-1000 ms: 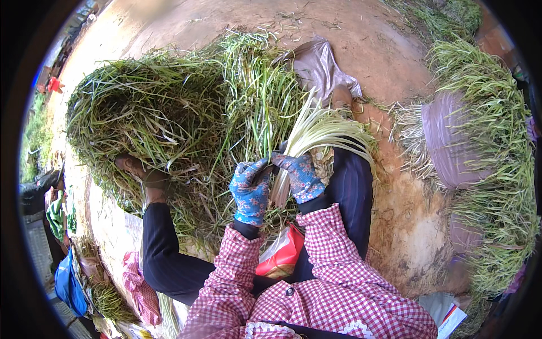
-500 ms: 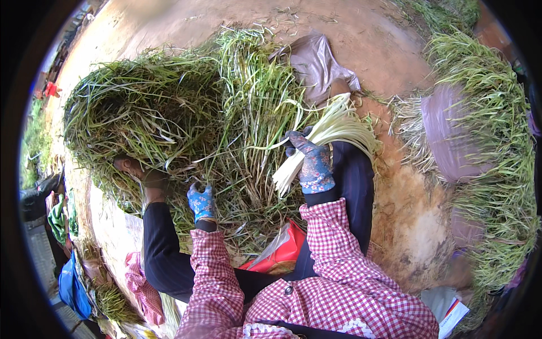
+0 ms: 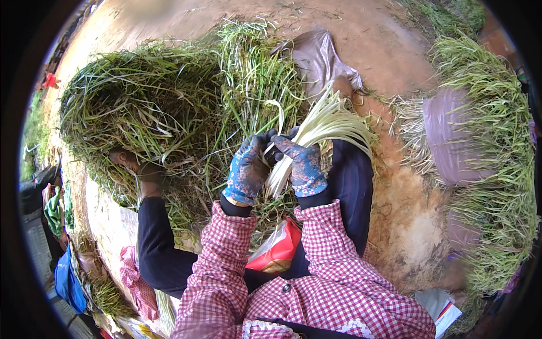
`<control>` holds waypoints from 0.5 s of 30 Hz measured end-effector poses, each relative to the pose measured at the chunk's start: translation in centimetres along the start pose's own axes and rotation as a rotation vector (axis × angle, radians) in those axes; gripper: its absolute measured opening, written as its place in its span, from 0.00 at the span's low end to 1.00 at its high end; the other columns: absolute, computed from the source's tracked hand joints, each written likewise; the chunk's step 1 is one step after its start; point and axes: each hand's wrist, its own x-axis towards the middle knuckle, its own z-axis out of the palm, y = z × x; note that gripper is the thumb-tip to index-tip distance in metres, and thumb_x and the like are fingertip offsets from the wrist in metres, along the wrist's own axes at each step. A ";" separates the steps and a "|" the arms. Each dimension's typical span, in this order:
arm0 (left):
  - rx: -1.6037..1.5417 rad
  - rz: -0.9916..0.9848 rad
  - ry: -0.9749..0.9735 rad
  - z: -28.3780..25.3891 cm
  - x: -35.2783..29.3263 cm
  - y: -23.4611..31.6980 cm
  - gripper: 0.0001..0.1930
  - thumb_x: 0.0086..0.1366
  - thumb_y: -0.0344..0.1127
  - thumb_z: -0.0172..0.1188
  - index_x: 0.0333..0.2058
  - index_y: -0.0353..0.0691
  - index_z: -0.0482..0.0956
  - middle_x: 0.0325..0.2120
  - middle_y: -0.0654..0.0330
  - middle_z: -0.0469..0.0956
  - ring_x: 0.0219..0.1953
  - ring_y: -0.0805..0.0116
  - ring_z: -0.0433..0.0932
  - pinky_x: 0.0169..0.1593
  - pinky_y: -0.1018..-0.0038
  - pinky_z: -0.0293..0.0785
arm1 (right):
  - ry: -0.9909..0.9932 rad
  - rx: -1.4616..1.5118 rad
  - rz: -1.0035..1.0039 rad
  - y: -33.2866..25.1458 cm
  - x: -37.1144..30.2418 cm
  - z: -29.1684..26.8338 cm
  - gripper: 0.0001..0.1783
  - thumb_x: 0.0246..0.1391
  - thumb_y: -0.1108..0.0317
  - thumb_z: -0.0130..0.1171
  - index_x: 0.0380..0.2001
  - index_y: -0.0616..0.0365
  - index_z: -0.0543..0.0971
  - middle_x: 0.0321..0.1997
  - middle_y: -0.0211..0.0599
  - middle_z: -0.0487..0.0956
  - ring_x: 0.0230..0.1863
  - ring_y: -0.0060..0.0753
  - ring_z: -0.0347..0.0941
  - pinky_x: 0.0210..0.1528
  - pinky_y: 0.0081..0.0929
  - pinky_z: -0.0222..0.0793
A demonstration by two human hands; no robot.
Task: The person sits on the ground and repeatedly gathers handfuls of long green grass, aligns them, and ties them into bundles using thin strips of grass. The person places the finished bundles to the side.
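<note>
In my right hand [image 3: 307,166], gloved in blue flowered cloth, is a bundle of pale yellow-white stalks [image 3: 333,121]. Its cut-looking ends point down to the left, and its tops fan out over my right knee. My left hand [image 3: 247,172], in a matching glove, is closed at the left side of the bundle, its fingertips against those of my right hand. A loose pale stalk [image 3: 280,116] curves up from where the fingertips meet, seemingly pinched by my left hand. Dark glove tips hide the exact grip. Beyond my hands lie green leafy stalks [image 3: 248,85] in a heap.
A tangled mound of grass-like leaves [image 3: 141,107] lies at the far left, by my bare foot [image 3: 125,160]. A grey-purple plastic sheet [image 3: 319,53] is behind the bundle. Wrapped green bundles [image 3: 497,152] line the right. A red bag [image 3: 279,248] lies between my legs.
My left hand has come up and right from the heap to meet my right hand at the bundle. My right hand has shifted slightly left, still holding the pale stalks.
</note>
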 end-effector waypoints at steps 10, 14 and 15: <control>1.314 0.425 0.346 -9.8 -3.3 2.4 0.08 0.68 0.32 0.48 0.37 0.39 0.76 0.21 0.67 0.70 0.22 0.75 0.67 0.30 0.79 0.64 | 0.184 0.387 -0.184 -3.6 -0.4 -1.2 0.19 0.45 0.80 0.62 0.37 0.51 0.66 0.29 0.40 0.76 0.24 0.29 0.71 0.22 0.21 0.66; 2.508 0.302 0.014 -16.6 -4.3 8.6 0.07 0.56 0.30 0.54 0.34 0.42 0.78 0.26 0.50 0.77 0.30 0.52 0.77 0.36 0.60 0.71 | 0.113 0.550 -0.218 -5.1 -0.5 -1.9 0.18 0.45 0.79 0.63 0.35 0.51 0.67 0.30 0.38 0.75 0.22 0.27 0.68 0.23 0.21 0.65; 2.651 -0.007 -0.025 -18.0 -4.5 9.8 0.08 0.55 0.30 0.54 0.34 0.42 0.78 0.28 0.50 0.77 0.31 0.52 0.77 0.37 0.58 0.72 | 0.090 0.576 -0.214 -5.4 -0.6 -2.1 0.18 0.45 0.78 0.63 0.35 0.51 0.67 0.30 0.38 0.76 0.22 0.27 0.68 0.24 0.21 0.65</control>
